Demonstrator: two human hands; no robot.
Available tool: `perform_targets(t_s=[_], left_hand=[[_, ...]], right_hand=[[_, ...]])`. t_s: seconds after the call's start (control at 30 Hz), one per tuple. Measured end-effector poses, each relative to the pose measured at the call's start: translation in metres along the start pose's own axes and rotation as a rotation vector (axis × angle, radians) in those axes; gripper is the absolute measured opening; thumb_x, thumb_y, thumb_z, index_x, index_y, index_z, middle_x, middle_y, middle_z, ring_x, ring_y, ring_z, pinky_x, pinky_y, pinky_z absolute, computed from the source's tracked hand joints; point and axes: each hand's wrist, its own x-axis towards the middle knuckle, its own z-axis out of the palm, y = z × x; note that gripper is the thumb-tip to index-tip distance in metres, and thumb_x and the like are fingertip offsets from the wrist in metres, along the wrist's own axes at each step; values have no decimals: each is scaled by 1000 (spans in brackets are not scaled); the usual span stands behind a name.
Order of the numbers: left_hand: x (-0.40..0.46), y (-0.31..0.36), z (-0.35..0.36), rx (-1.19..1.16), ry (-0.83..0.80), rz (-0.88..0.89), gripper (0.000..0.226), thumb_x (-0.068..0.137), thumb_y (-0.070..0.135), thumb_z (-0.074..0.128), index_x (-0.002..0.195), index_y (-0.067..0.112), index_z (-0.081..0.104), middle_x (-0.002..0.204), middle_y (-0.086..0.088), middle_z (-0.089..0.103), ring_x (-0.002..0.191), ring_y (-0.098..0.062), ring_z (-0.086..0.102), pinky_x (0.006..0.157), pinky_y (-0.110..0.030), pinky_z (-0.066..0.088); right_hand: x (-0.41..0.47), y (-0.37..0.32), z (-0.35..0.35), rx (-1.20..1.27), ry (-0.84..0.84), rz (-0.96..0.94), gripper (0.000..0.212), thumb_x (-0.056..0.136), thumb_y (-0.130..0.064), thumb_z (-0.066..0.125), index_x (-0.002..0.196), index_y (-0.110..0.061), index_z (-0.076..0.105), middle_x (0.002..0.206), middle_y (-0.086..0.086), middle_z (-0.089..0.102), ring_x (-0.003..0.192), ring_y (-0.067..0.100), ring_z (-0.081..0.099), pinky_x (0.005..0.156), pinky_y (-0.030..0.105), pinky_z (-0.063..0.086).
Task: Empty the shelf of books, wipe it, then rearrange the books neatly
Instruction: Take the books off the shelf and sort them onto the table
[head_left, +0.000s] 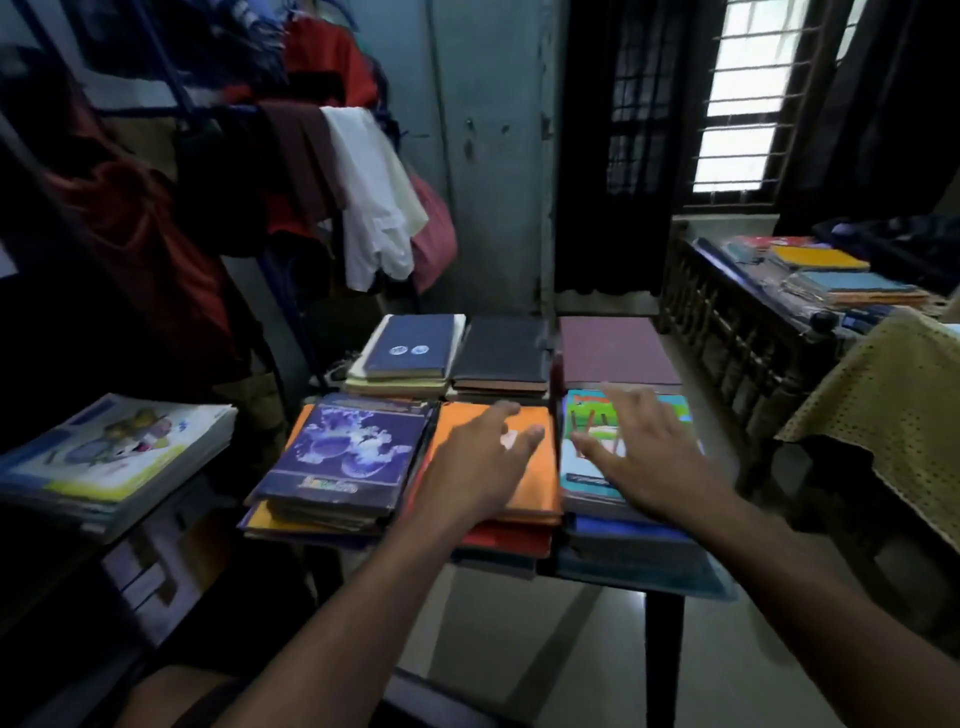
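Several stacks of books lie flat on a small dark table (664, 603) in front of me. My left hand (480, 460) lies with spread fingers over the orange book (535, 483) topping the middle front stack. My right hand (641, 447) hovers or rests, fingers spread, over the colourful picture book (584, 415) on the right front stack. A purple-blue book (343, 457) tops the left front stack. Behind stand a navy book (408, 345), a black book (501, 351) and a maroon book (615, 348). Neither hand grips anything.
Another pile of books (111, 460) sits on a surface at the left. Clothes hang on a rack (322, 171) behind. A carved bench (727, 332) at the right holds more books (831, 280). A yellow cloth (893, 395) drapes furniture at far right.
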Motion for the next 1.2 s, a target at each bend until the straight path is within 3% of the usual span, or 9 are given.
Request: perform_targets(t_s=[0.2,0.33,0.47,0.6,0.7,0.83,1.0,1.1,1.2], left_hand=[[-66,-129,-123,-214,523,-245,34,86,52,66,110,28,68,96,11,73,91,-13,70,84,-31,54],[-124,-236,-191,-204,819,-534,28,92,32,69,117,21,69,110,2,73,101,-16,66,80,-24,44],[-147,-308,-206,-128,739,-665,50,97,28,65,143,15,53,141,-6,60,124,-21,60,97,-26,44],[-128,-339,-203,-22,543,-717,66,101,32,55,159,16,28,162,-6,31,147,-27,32,118,-39,30],[-104,-336,-203,0,533,-721,58,100,32,49,155,20,34,152,-3,35,137,-27,38,113,-44,34],[-80,-328,-192,-144,611,-761,37,95,22,49,131,16,51,130,0,38,119,-25,46,102,-46,45],[-76,-313,-183,-331,753,-770,43,97,25,52,138,16,49,129,-1,37,120,-22,41,102,-38,44],[-85,-312,-190,-426,898,-797,42,85,47,54,109,14,64,123,-8,53,113,-27,45,96,-44,48],[-99,-316,-197,-425,957,-852,66,75,70,59,112,16,66,119,-8,59,117,-28,42,97,-45,47]], right_hand=[[11,-175,50,192,-338,-594,61,88,-60,60,137,-25,47,131,-3,49,125,17,49,108,37,39],[28,-303,104,161,-377,-748,63,87,-57,64,136,-20,49,131,6,52,125,25,49,103,36,40],[82,-388,154,158,-382,-629,67,86,-58,64,137,-18,46,134,14,47,127,35,48,102,43,43],[134,-421,204,214,-467,-454,86,85,-66,63,145,-8,39,144,19,42,132,37,44,105,47,43],[155,-423,234,246,-542,-416,91,79,-72,63,138,-3,46,138,16,51,120,35,54,95,45,50],[156,-423,241,395,-551,-336,46,93,-43,67,113,-3,58,109,9,63,97,28,61,76,34,47],[163,-418,239,453,-651,-275,36,85,-37,79,97,-6,66,88,8,69,69,20,62,57,31,48],[157,-414,234,559,-801,-190,43,78,-29,86,102,2,68,88,17,74,65,23,69,66,40,58],[135,-416,226,670,-913,-156,37,83,-12,81,108,8,63,92,17,73,62,17,72,54,25,55]])
